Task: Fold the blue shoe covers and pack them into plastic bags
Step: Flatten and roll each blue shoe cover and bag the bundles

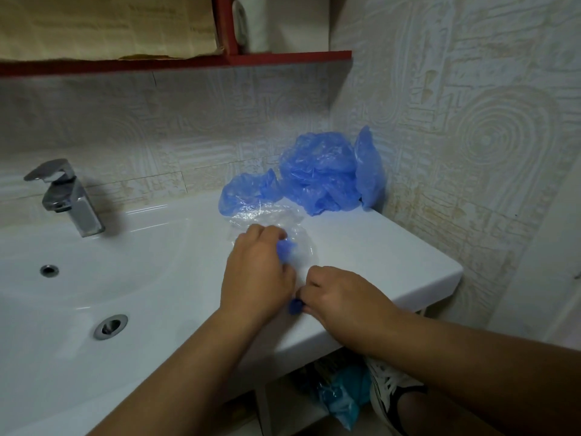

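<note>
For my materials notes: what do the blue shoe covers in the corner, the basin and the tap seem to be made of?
The blue shoe covers: thin plastic film, translucent, crinkled, with glints. The basin: probably glazed ceramic, white with glossy reflections. The tap: likely chromed metal, from its mirror-like shine.

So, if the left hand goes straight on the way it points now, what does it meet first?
The clear plastic bag just ahead of the left hand, which grips the folded shoe cover; behind it, probably the loose blue shoe covers.
</note>
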### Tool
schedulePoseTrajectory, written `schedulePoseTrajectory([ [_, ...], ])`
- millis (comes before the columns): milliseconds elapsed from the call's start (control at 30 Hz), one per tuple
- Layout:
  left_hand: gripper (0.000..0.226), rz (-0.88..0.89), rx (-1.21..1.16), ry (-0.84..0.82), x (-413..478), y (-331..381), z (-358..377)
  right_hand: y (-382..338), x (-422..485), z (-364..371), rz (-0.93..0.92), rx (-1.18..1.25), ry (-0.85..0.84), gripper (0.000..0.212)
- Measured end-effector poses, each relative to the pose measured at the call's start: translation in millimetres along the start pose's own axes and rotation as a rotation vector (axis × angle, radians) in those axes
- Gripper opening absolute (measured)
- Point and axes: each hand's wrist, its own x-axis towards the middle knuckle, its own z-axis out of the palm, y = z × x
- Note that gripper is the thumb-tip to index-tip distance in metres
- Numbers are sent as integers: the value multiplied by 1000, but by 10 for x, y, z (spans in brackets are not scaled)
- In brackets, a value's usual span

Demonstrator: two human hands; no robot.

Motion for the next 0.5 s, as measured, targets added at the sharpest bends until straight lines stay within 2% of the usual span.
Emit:
schedulePoseTrajectory([
  [67,68,68,112,-42,161,-80,91,-20,-6,-12,-38,-69,10,15],
  [167,95,61,297,-264,340,-253,223,-44,20,-108,58,-18,-106,17],
  [233,90,19,337,-311,404,-320,241,16,5,-235,187,48,-127,18],
  [333,63,4,206,-194,454,-337,143,58,-31,-528,307,146,-8,19],
  [433,63,-45,-11,-143,397,-286,-86,25,-70,-808,321,122,89,19],
  [500,58,-79,-293,-158,258,-207,-296,-21,-102,-961,303,132,200,16],
])
